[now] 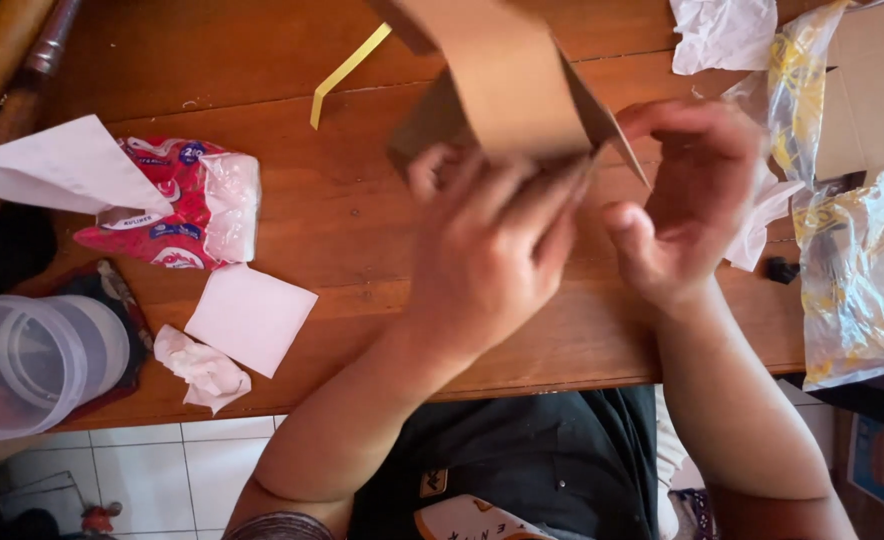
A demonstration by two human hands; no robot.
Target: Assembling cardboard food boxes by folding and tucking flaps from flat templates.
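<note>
A brown cardboard piece (502, 75), folded, is held up over the wooden table (342, 210). My left hand (492, 250) grips its lower edge with fingers spread along the fold. At the card's right corner is my right hand (687, 195), fingers curled on that edge and thumb pointing left. The card's upper part runs out of view.
A red-and-white tissue pack (177, 205) with a tissue sticking out lies at left, by a flat white square tissue (250, 318) and a crumpled one (202, 368). A clear plastic jar (32, 360) lies at the left edge. Yellow strip (347, 70), clear plastic bags (862, 270) at right.
</note>
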